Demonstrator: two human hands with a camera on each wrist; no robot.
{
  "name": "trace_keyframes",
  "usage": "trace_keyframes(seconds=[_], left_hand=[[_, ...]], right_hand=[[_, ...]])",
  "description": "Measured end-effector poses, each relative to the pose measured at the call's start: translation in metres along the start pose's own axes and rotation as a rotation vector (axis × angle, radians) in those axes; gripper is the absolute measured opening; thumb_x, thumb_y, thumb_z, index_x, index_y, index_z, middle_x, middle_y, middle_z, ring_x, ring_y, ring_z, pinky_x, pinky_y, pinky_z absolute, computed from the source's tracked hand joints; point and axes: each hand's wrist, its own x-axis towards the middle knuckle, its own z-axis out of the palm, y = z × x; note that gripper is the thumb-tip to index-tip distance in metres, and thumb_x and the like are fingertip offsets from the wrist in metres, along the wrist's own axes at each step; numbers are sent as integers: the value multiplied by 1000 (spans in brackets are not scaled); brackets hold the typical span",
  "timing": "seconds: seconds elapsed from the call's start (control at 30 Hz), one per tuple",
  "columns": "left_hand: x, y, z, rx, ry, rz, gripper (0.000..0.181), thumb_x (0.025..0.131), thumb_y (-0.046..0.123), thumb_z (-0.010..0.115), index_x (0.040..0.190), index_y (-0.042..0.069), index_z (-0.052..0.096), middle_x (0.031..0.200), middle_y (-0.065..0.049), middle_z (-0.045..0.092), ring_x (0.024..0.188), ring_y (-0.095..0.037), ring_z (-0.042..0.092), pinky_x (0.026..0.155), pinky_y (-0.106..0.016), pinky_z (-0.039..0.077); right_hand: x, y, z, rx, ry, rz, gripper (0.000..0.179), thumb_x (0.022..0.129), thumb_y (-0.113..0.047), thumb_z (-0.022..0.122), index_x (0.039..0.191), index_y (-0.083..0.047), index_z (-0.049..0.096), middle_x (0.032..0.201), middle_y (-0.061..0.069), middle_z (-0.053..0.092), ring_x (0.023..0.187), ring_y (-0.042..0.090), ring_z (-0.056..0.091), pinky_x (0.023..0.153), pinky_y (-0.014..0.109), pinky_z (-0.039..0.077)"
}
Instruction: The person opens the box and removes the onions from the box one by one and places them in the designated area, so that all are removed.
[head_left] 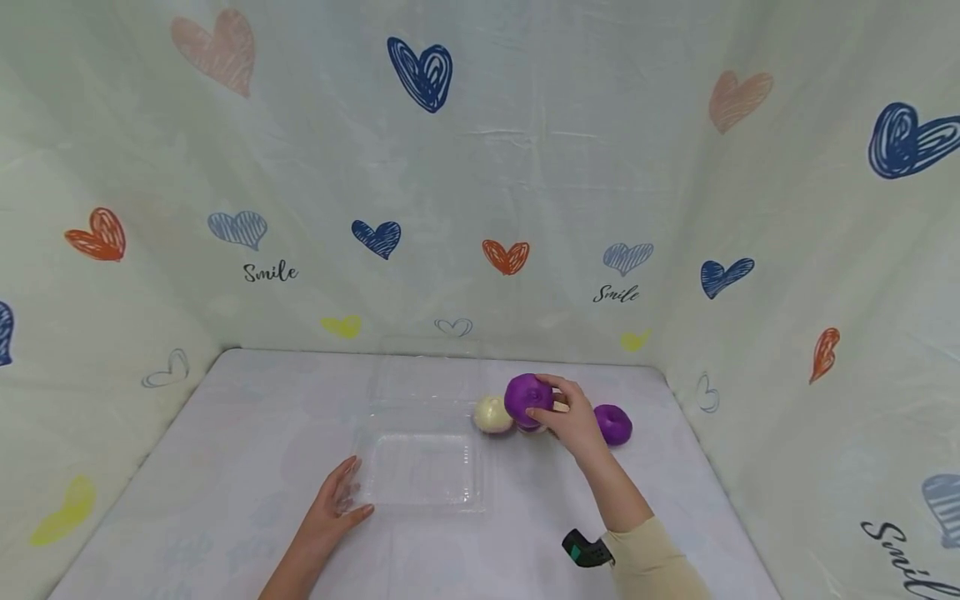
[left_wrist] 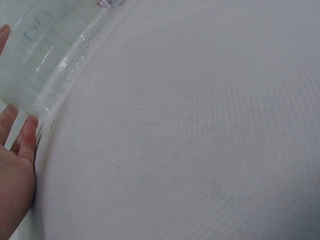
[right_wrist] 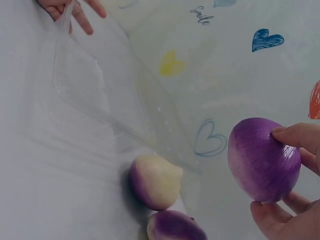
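Observation:
My right hand (head_left: pixel 572 417) holds a glossy purple turnip (head_left: pixel 525 400) raised, thumb on one side and fingers on the other. In the right wrist view its skin (right_wrist: pixel 260 160) pales toward the lower left. Close to it, a turnip (head_left: pixel 492 415) shows its cream side, and another is mostly hidden by the hand. One more purple turnip (head_left: pixel 615 425) lies to the right of the right hand. A clear plastic container (head_left: pixel 480 475) stands unfolded on the table. My left hand (head_left: pixel 333 502) is at its left side, fingers and thumb spread along the wall.
The container's clear lid (head_left: pixel 423 379) is folded back toward the rear curtain (head_left: pixel 555 167), which is printed with hearts. A white cloth covers the table (head_left: pixel 247 467). A black device (head_left: pixel 587 550) is strapped at the right wrist.

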Motion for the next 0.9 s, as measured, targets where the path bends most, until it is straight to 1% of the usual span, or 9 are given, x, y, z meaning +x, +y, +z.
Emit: trace_keyframes(seconds=[0.1,0.2,0.27,0.33,0.4,0.5,0.57,0.73,0.9], left_hand=[[0,0,0,-5,-5,23,89,81,9,79,151,10,24,158,-22,18,138,-47,25,109,-59,22],[0,0,0,-11,-8,25,89,81,9,79,151,10,24,158,-22,18,138,-47,24,109,-59,22],[0,0,0,-17,-8,19,89,81,9,79,151,10,24,159,-22,18,138,-47,24,110,-59,21],[0,0,0,-21,-8,2,90,81,11,79,151,12,24,159,-20,17,139,-47,23,110,-59,20],[-1,0,0,-23,-11,1,90,81,12,79,152,12,23,159,-21,17,139,-47,22,110,-59,20],[-1,1,0,-32,-15,13,90,81,10,78,152,10,22,159,-22,16,139,-47,22,110,-60,19],[-2,1,0,-39,-15,26,89,81,8,78,152,10,23,159,-22,16,138,-47,24,110,-60,20],[-1,0,-1,-42,-22,53,89,81,4,77,152,9,23,158,-23,16,137,-47,25,110,-60,20],[0,-1,0,-33,-18,59,89,81,6,77,151,9,23,158,-24,17,136,-46,26,109,-60,21]], right_hand=[[3,3,-12,-34,27,32,58,80,-12,80,134,-17,58,141,13,42,124,35,46,92,49,48],[4,7,-23,-35,40,54,59,81,-12,79,135,-17,56,144,13,39,126,34,43,95,52,45],[4,12,-32,-22,42,51,60,82,-11,78,136,-16,55,144,14,38,126,34,43,95,51,44],[4,17,-40,-12,46,45,60,83,-11,77,138,-14,53,144,15,36,125,34,43,93,47,46],[4,22,-48,-19,60,34,60,84,-11,76,139,-12,52,145,18,35,125,35,44,93,44,46],[4,29,-59,-8,79,33,60,86,-11,75,140,-10,49,147,20,31,126,36,45,96,46,45],[4,33,-65,1,91,29,61,85,-10,74,141,-9,48,149,20,30,128,37,44,101,50,40],[4,46,-80,-7,134,34,63,86,-11,74,142,-7,47,149,19,32,129,37,39,103,54,36],[2,59,-92,-17,181,71,65,87,-16,75,144,-7,44,146,18,36,131,36,37,104,51,38]])
